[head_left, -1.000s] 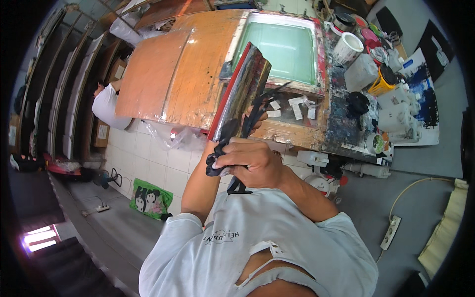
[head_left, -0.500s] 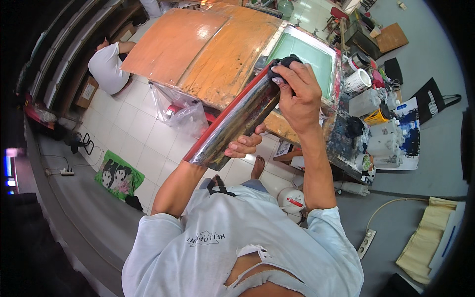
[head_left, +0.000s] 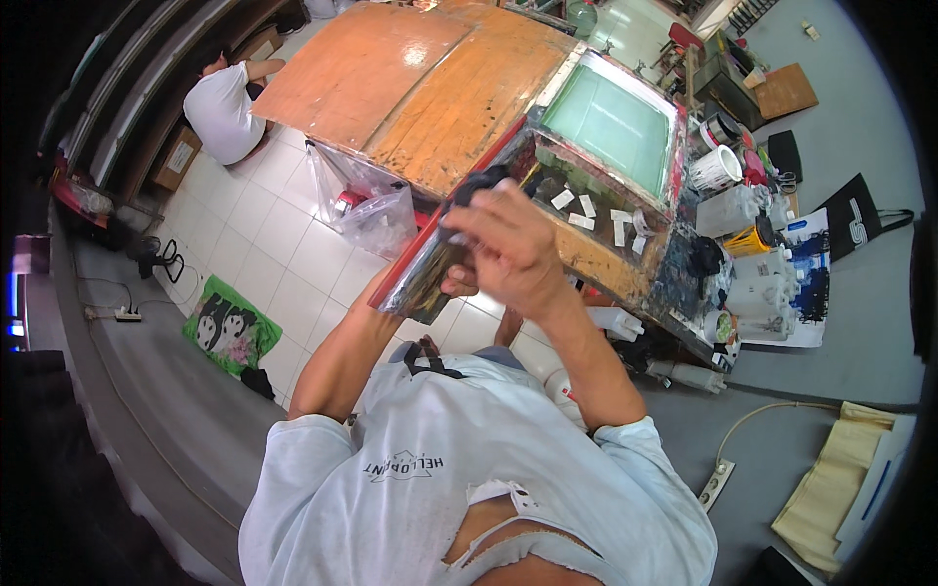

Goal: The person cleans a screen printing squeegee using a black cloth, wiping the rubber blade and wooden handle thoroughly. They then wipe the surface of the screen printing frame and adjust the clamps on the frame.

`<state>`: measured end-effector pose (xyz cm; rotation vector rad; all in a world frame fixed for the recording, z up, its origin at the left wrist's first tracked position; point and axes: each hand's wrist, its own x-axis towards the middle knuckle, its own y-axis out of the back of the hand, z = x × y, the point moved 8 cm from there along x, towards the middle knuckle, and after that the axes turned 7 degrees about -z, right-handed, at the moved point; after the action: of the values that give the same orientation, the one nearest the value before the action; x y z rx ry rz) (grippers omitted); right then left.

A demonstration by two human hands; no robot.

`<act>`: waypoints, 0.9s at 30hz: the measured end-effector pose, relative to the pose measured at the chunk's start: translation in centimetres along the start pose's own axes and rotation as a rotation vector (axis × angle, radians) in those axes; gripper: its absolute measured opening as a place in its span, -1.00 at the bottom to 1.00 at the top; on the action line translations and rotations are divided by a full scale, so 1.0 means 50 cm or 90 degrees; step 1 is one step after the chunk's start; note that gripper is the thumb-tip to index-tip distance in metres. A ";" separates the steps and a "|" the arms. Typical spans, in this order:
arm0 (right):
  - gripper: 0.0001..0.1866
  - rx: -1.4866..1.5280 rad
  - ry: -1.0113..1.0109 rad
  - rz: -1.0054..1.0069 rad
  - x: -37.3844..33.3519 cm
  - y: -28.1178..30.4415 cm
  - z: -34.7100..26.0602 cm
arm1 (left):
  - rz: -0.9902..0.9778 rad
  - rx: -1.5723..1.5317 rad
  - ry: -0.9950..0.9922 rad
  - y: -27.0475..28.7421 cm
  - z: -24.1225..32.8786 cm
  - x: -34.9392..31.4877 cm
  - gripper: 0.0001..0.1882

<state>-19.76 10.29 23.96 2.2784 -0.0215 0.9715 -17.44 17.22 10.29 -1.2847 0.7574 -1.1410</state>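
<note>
A long squeegee (head_left: 414,283) with a red edge, a shiny silver face and ink-stained sides slants up in front of me, its near end by my left wrist. My left hand (head_left: 459,281) is closed around it from beneath; only some fingertips show past its right side. Bunched in my right hand (head_left: 518,239) is a black rag (head_left: 477,185), pressed on the squeegee's upper face about midway along. Motion blurs the right fingers a little. Beyond lies a framed screen (head_left: 616,122) with pale green mesh on the worktable.
A worktable with orange-brown boards (head_left: 469,88) stands ahead. Ink tubs (head_left: 716,168), bottles and a black bag (head_left: 860,217) lie at right. A plastic bag (head_left: 376,223) hangs from the table. At far left a person (head_left: 223,112) crouches by shelves; a green sack (head_left: 232,327) lies below.
My right hand has slid the black rag from the squeegee's far end down toward its near end. Small white labels on the table edge have come into sight.
</note>
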 end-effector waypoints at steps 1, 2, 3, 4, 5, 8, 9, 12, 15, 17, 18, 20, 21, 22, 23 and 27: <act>-0.57 0.010 0.030 -0.021 -0.005 -0.016 -0.017 | 0.060 0.084 -0.046 0.017 0.008 0.001 -0.49; -0.59 0.006 0.046 -0.047 -0.011 -0.031 -0.035 | 0.120 0.166 -0.089 0.030 0.014 0.005 -0.49; -0.61 0.003 0.061 -0.072 -0.017 -0.047 -0.054 | 0.180 0.248 -0.132 0.041 0.022 0.007 -0.49; -0.62 -0.001 0.077 -0.097 -0.022 -0.059 -0.068 | 0.240 0.330 -0.174 0.046 0.031 0.011 -0.50; -0.61 0.012 0.091 -0.110 -0.025 -0.066 -0.077 | 0.300 0.413 -0.216 0.045 0.043 0.011 -0.50; -0.58 0.038 0.131 -0.143 -0.038 -0.080 -0.103 | 0.335 0.107 -0.079 0.032 0.039 0.019 -0.61; -0.57 0.039 0.143 -0.151 -0.045 -0.083 -0.112 | 0.251 0.104 -0.026 0.012 0.032 0.032 -0.63; -0.61 0.003 0.188 -0.161 -0.054 -0.090 -0.119 | 0.186 0.185 0.043 -0.007 0.028 0.058 -0.67; -0.68 -0.060 0.215 -0.153 -0.044 -0.068 -0.106 | 0.179 0.334 0.004 -0.025 0.047 0.076 -0.73; -0.72 -0.093 0.239 -0.145 -0.042 -0.044 -0.100 | 0.203 0.462 -0.028 -0.045 0.065 0.094 -0.78; -0.71 -0.115 0.241 -0.142 -0.036 -0.030 -0.095 | 0.216 0.514 -0.043 -0.054 0.071 0.101 -0.80; -0.70 -0.158 0.243 -0.136 -0.022 0.000 -0.089 | 0.240 0.569 -0.082 -0.065 0.082 0.108 -0.81; -0.70 -0.185 0.235 -0.119 -0.016 0.015 -0.079 | 0.236 0.558 -0.103 -0.043 0.082 0.111 -0.74; -0.70 -0.212 0.230 -0.095 -0.010 0.034 -0.066 | 0.263 0.528 -0.052 -0.042 0.073 0.107 -0.70; -0.70 -0.243 0.221 -0.072 -0.004 0.055 -0.047 | 0.286 0.495 0.003 -0.049 0.063 0.100 -0.66; -0.69 -0.345 0.185 -0.009 0.023 0.137 0.047 | 0.234 0.285 0.118 -0.042 0.022 0.107 -0.58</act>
<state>-19.17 3.83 27.37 1.6331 -0.1277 1.1226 -15.24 12.73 13.35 -0.6418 0.7800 -1.0577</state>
